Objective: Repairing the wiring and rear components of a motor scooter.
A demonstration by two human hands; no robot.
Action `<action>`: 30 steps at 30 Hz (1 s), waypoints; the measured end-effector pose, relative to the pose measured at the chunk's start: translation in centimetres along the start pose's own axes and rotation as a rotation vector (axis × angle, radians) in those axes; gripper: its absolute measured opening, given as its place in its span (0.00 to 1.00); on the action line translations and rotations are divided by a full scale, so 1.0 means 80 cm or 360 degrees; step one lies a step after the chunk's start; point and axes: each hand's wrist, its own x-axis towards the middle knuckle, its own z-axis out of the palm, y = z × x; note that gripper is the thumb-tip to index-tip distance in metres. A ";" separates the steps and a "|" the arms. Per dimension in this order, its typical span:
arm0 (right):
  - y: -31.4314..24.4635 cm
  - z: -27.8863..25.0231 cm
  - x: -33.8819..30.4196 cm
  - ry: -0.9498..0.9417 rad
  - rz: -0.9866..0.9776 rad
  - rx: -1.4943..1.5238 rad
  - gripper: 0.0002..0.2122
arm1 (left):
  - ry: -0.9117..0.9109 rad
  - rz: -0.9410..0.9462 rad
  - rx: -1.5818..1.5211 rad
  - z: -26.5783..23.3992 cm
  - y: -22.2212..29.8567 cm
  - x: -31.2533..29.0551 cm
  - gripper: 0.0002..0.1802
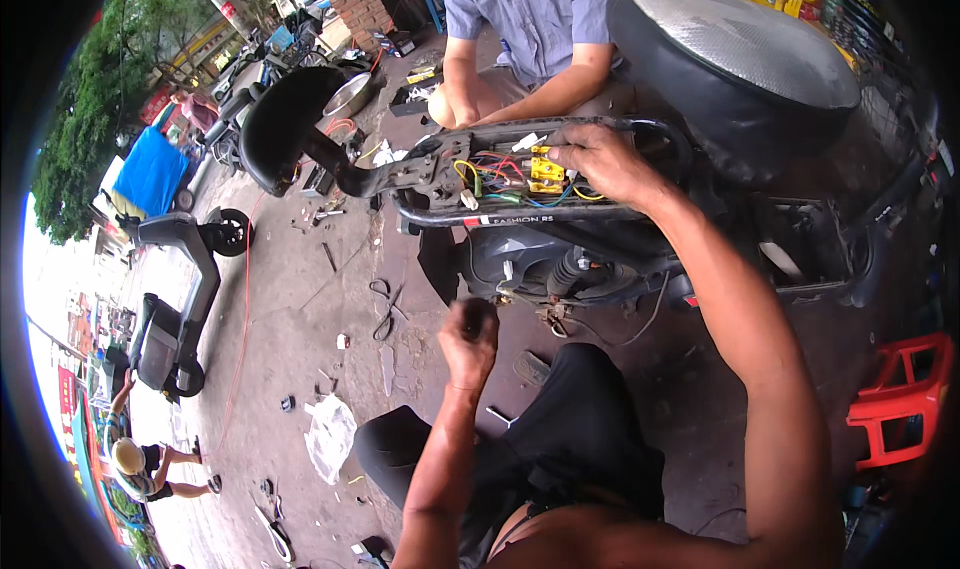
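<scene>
A partly dismantled electric scooter lies before me, its black frame (590,219) open at the top. Inside the frame's tray are red, blue and green wires (497,167) and a yellow connector block (546,172). Over the tray, my right hand (605,164) is bent downward, thumb and fingers closed at the upper edge of that block. My left hand (468,341) is a fist above the ground, on the near side of the frame. Something dark shows in its grip, too small to name. A shock absorber (572,269) sits below the frame.
A person in a blue shirt (530,19) squats across the frame. A black seat (735,69) stands at the far right, a red stool (905,399) nearer. Tools, a plastic bag (330,437) and a black rear fender (285,129) are to the left. A parked scooter (180,294) stands beyond.
</scene>
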 end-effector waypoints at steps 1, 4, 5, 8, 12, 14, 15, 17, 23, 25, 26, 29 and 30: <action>-0.004 0.002 0.000 0.0005 -0.0004 -0.0055 0.10 | -0.0130 -0.0196 0.0283 -0.003 -0.056 -0.027 0.07; -0.004 -0.002 0.001 0.0016 -0.0005 -0.0188 0.11 | -0.0686 -0.0774 0.1180 0.010 -0.154 -0.079 0.12; -0.001 0.004 0.002 -0.0018 -0.0004 -0.0113 0.11 | -0.0689 -0.0792 0.1186 0.006 -0.173 -0.097 0.12; -0.002 0.002 0.001 -0.0036 0.0025 -0.0105 0.12 | -0.0707 -0.0970 0.1180 0.004 -0.178 -0.117 0.15; 0.004 0.002 0.003 0.0011 -0.0012 -0.0205 0.12 | 0.0400 0.0086 -0.0104 0.000 -0.044 -0.008 0.12; 0.005 -0.002 0.000 0.0012 0.0051 -0.0084 0.12 | 0.0315 0.0890 0.0356 -0.016 0.082 0.071 0.18; 0.016 -0.004 -0.001 0.0041 0.0071 -0.0117 0.12 | 0.0215 0.1095 0.0445 -0.013 0.128 0.103 0.20; 0.009 -0.002 0.000 0.0041 0.0027 -0.0109 0.12 | -0.0130 0.1229 0.0647 -0.003 0.174 0.169 0.23; 0.011 -0.001 0.004 0.0051 -0.0015 -0.0077 0.13 | -0.0902 0.0872 0.0917 0.038 0.160 0.235 0.27; 0.014 -0.001 0.005 0.0013 -0.0034 -0.0040 0.13 | -0.0904 0.0743 0.0879 0.047 0.150 0.238 0.24; 0.014 0.001 0.005 0.0011 -0.0029 -0.0044 0.13 | -0.0901 0.0614 0.0846 0.050 0.145 0.241 0.21; 0.007 0.002 0.006 0.0018 0.0031 -0.0160 0.14 | -0.1308 0.0454 0.0368 0.034 0.159 0.257 0.17; 0.006 0.002 0.005 0.0016 0.0034 -0.0169 0.14 | -0.1307 0.0455 0.0358 0.030 0.160 0.263 0.17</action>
